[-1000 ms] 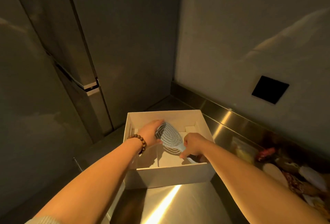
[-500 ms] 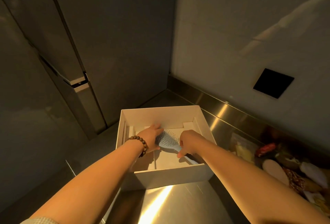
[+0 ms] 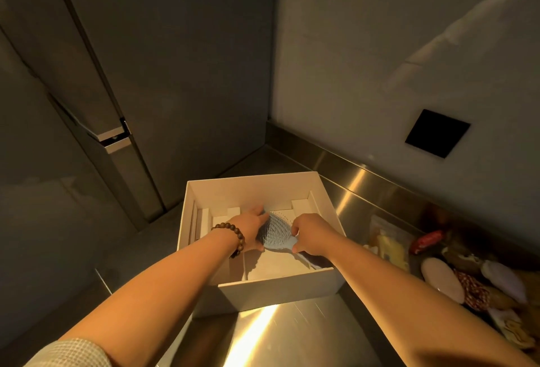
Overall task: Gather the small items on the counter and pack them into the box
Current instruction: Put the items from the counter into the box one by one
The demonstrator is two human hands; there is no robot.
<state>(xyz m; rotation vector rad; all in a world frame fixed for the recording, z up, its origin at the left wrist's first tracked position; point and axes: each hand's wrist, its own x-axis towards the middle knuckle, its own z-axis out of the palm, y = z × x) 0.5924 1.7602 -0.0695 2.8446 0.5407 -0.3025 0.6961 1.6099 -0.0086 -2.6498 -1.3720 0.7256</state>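
A white open box (image 3: pixel 271 289) stands on the steel counter in front of me. Both my hands are down inside it, on a light blue hairbrush (image 3: pixel 276 232). My left hand (image 3: pixel 251 227), with a brown bead bracelet on the wrist, cups the brush head from the left. My right hand (image 3: pixel 309 233) grips the brush at the base of its handle, which runs toward the box's near right corner. The brush lies low, close to the box floor. Cardboard insert pieces line the box's inner walls.
A pile of small items lies on the counter to the right: a clear pouch with yellow contents (image 3: pixel 391 245), a red packet (image 3: pixel 428 239), a pale oval pad (image 3: pixel 444 280), a red-white patterned piece (image 3: pixel 472 290). Grey cabinet doors (image 3: pixel 163 80) stand behind the box, a wall (image 3: pixel 380 59) at right.
Both hands have lowered the hairbrush from a raised, tilted pose down toward the box floor. My view has shifted slightly.
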